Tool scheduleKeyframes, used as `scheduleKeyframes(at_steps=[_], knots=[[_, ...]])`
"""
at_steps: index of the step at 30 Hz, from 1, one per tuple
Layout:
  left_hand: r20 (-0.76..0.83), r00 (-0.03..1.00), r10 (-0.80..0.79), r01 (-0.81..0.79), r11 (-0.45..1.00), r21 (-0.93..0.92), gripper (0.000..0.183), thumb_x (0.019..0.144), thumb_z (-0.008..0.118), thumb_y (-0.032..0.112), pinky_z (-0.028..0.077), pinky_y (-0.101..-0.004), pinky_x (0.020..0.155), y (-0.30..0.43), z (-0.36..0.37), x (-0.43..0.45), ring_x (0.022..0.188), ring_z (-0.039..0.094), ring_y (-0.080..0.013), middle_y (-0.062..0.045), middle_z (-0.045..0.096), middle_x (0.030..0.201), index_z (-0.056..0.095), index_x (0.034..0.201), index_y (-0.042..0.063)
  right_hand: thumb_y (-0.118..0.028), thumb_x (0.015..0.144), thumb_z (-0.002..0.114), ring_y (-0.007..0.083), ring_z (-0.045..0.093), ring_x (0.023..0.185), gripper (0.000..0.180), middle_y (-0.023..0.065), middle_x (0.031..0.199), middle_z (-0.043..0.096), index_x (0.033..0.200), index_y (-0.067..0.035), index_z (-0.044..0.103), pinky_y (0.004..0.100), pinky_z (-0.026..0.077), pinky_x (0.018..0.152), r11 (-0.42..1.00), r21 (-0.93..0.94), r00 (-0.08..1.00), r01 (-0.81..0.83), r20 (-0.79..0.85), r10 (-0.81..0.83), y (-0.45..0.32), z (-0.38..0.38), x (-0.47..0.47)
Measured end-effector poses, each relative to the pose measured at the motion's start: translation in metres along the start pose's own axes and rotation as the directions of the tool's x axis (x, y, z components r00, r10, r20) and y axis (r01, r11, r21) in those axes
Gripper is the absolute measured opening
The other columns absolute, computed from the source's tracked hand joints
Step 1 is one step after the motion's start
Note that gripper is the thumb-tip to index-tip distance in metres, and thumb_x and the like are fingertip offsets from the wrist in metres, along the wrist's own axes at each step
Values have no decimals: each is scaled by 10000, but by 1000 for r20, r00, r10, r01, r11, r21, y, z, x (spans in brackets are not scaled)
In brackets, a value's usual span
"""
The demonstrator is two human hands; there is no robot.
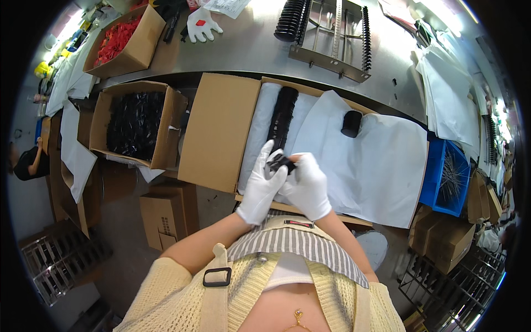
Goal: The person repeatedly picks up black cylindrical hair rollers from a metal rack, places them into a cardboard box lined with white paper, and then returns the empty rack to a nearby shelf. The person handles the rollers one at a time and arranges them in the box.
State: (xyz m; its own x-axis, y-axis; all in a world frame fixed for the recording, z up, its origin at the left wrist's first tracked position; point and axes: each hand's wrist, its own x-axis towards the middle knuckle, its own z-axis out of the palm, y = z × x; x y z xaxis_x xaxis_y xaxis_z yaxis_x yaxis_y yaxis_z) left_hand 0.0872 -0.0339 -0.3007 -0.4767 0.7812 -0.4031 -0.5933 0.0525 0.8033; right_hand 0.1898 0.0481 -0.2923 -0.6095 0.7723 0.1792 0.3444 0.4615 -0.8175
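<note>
Both hands wear white gloves and meet over the near edge of an open cardboard box (pixel 220 133). My left hand (pixel 263 184) and my right hand (pixel 309 182) hold a small stack of black parts (pixel 282 163) between them; a bare fingertip shows at the right glove. Just beyond my left hand, a long row of stacked black parts (pixel 284 112) lies in the box against a rolled white sheet (pixel 265 108). Farther right, a short black stack (pixel 351 123) lies on white sheeting (pixel 373 166) that covers the box's right part.
A box of black pieces (pixel 135 124) stands left, with a box of red pieces (pixel 118 41) on the metal table (pixel 244 45). A metal rack (pixel 332 58) and a spare white glove (pixel 202 25) lie there. Right is a blue bin (pixel 435 182). A person (pixel 33 164) is far left.
</note>
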Motion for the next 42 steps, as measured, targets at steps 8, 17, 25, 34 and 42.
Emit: scheduleKeyframes(at_steps=[8,17,25,34,42], knots=[[93,981,-171,160,980,116,283,994,625,124,557,-270,899,18,-8,18,1063,622,-130,-76,649,1184,586,1258,28,-134,665,891,227,658,752,370,97,865,670,977,-54,710,292,554,700,991,134,966,-31,258,-4,24,-22,18],[117,960,-253,248,967,56,373,982,637,114,571,-315,928,22,-13,20,1091,624,-155,-72,633,1232,550,1338,49,-36,768,834,87,650,839,339,56,969,728,1092,-15,735,247,545,779,860,342,884,-378,409,226,37,-22,22],[124,952,-279,264,956,125,392,972,624,64,586,-331,926,16,-19,22,1084,625,-168,-94,613,1241,540,1354,34,-21,829,771,84,651,787,288,50,901,724,1110,8,711,253,550,736,708,312,736,-633,524,427,37,-23,28],[-100,938,-333,329,943,-53,148,967,591,55,510,-209,611,45,-39,35,767,575,-70,-38,601,932,591,1115,40,10,802,725,232,645,751,242,112,911,609,1035,-25,666,310,540,684,992,129,967,-11,254,-22,17,-32,10],[438,885,-155,-410,185,893,175,780,771,149,524,-389,735,36,-69,19,797,625,-316,-121,591,861,623,834,74,-131,844,700,349,659,867,263,136,1021,614,1089,-72,626,417,550,749,973,-185,710,138,704,33,30,8,-29]])
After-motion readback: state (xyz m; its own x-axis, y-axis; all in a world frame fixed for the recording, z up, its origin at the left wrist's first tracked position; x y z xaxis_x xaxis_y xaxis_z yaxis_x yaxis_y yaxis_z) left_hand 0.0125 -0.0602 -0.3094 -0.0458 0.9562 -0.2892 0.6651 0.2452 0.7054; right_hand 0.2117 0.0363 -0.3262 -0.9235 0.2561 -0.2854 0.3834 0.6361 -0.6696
